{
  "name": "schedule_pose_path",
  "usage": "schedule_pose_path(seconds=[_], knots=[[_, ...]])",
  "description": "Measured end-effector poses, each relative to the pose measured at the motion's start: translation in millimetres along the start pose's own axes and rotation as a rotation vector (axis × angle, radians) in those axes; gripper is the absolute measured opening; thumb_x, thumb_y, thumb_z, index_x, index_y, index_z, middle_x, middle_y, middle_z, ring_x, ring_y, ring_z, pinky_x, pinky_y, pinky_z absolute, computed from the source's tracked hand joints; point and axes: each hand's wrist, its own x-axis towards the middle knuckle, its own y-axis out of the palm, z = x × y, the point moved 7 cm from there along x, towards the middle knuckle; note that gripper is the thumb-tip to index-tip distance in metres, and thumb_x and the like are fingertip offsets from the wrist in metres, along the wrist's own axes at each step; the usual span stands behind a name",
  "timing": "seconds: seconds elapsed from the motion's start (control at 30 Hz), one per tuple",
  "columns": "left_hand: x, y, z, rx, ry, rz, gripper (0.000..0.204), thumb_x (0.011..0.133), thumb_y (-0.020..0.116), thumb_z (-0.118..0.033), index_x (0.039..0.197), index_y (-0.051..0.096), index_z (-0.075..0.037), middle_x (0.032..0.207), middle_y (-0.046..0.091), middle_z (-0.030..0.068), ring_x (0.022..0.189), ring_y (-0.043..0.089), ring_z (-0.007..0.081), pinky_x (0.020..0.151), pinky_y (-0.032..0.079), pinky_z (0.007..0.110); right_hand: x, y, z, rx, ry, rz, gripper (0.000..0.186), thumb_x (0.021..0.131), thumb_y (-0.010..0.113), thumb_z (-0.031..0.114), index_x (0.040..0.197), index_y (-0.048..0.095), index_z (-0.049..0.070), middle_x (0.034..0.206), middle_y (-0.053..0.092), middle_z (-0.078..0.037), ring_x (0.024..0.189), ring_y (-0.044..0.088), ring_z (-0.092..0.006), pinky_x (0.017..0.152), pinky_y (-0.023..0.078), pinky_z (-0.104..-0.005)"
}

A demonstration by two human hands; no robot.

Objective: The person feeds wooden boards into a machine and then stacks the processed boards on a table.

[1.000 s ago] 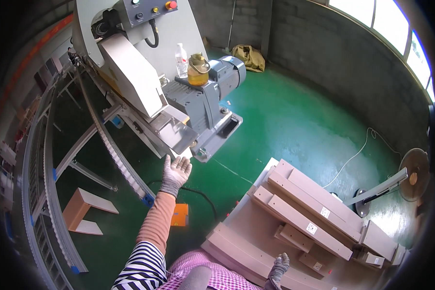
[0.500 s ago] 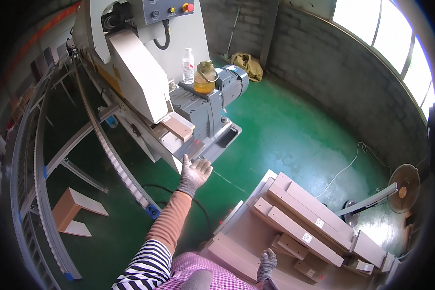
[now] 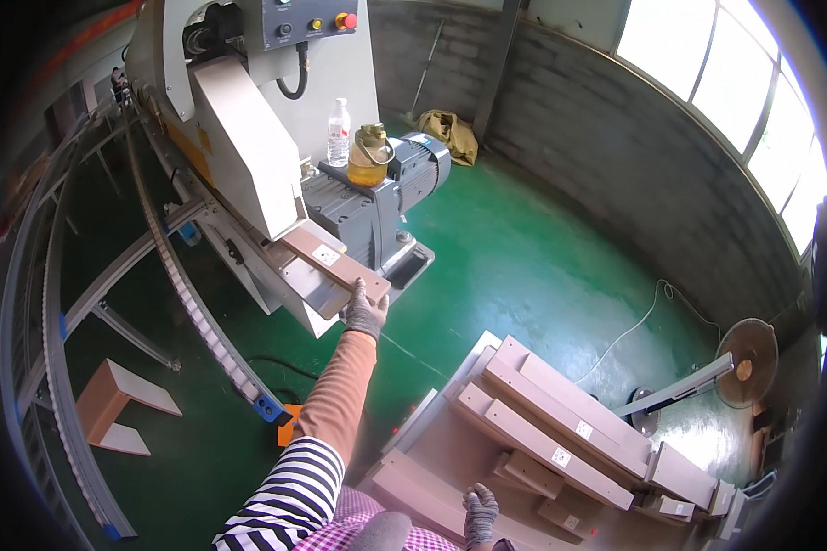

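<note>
My left hand point(image 3: 366, 315), in a grey glove, grips the near end of a narrow brown board point(image 3: 342, 265) with a square white label. Its thumb lies on top of the board, while the other fingers are mostly hidden at the side and below. The board's far end lies at the outlet under the white chute cover point(image 3: 248, 147) of a large grey machine point(image 3: 340, 78). My right hand point(image 3: 480, 516), gloved too, is held low beside the stacked boards point(image 3: 542, 413), its fingers loosely bent and nothing visible in them.
A roller conveyor point(image 3: 188, 298) runs along the left, beside an angled board piece point(image 3: 119, 404) on the green floor. A water bottle point(image 3: 338, 133) and a jug of amber liquid point(image 3: 369, 158) stand on the motor housing. At right is a standing fan point(image 3: 747, 363).
The brown board extends farther out of the machine, its label now showing. My left hand has gone from open below the outlet to gripping the board's end. An orange object shows beside the conveyor's end.
</note>
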Motion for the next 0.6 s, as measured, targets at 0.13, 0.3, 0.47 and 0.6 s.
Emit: schedule_pose_path(seconds=[0.13, 0.3, 0.47, 0.6], knots=[[-75.7, -6.4, 42.6, 0.279, -0.010, 0.101, 0.035, 0.089, 0.068, -0.018, 0.122, 0.054, -0.015, 0.119, 0.056, 0.0032, 0.112, 0.053, 0.0200, 0.095, 0.046, 0.044, -21.1, 17.5, 47.5, 0.055, -0.063, -0.002, 0.031, 0.090, 0.063, 0.007, 0.120, 0.057, 0.001, 0.104, 0.065, -0.009, 0.089, 0.063, -0.0154, 0.076, 0.054, -0.0288], [-235.7, -59.3, 130.5, 0.443, -0.138, 0.321, 0.038, 0.086, 0.073, -0.018, 0.119, 0.055, -0.013, 0.115, 0.058, 0.0029, 0.106, 0.056, 0.0191, 0.090, 0.051, 0.040, -27.6, 84.2, 171.1, -0.303, -0.313, 0.264, 0.051, 0.099, 0.050, 0.032, 0.136, 0.045, -0.002, 0.128, 0.057, -0.013, 0.122, 0.050, -0.0219, 0.105, 0.036, -0.0319], [-368.6, -116.8, 211.5, 1.067, -0.247, 0.567, 0.029, 0.090, 0.068, -0.019, 0.111, 0.055, -0.003, 0.102, 0.059, 0.0030, 0.091, 0.057, 0.0118, 0.084, 0.047, 0.026, -30.0, 46.4, 169.6, 0.012, -0.224, 0.282, 0.047, 0.093, 0.061, 0.024, 0.131, 0.048, -0.001, 0.121, 0.058, -0.009, 0.112, 0.050, -0.0160, 0.099, 0.039, -0.0320], [-399.2, -168.5, 249.5, 1.081, -0.309, 0.592, 0.027, 0.089, 0.065, -0.009, 0.113, 0.054, -0.006, 0.107, 0.058, 0.0024, 0.095, 0.057, 0.0124, 0.085, 0.048, 0.030, -58.0, -78.8, 132.4, 0.223, -0.199, 0.144, 0.045, 0.091, 0.067, 0.024, 0.125, 0.052, 0.000, 0.112, 0.061, -0.007, 0.103, 0.052, -0.0133, 0.092, 0.042, -0.0299]])
